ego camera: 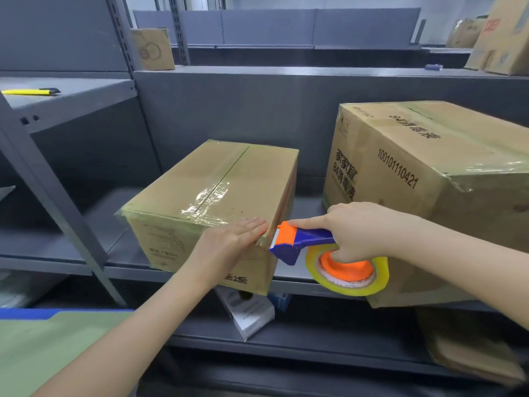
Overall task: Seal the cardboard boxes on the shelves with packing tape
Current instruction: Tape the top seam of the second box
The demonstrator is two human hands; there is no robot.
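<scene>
A small cardboard box (pixel 211 190) sits on the grey middle shelf (pixel 297 270), with shiny clear tape along its top seam and front edge. My left hand (pixel 232 239) lies flat, fingers together, on the box's near right corner. My right hand (pixel 363 230) grips a blue and orange tape dispenser (pixel 300 242). Its toothed blade touches that same corner, right beside my left fingertips. A roll of yellowish tape (pixel 349 273) hangs under the dispenser. A larger taped box (pixel 423 179) with printed numbers stands to the right, behind my right hand.
A yellow utility knife (pixel 31 92) lies on the upper left shelf. More boxes stand on the top shelf, one at the left (pixel 153 48) and one at the far right (pixel 503 38). A small white box (pixel 246 313) and a brown box (pixel 469 348) sit on the lower shelf.
</scene>
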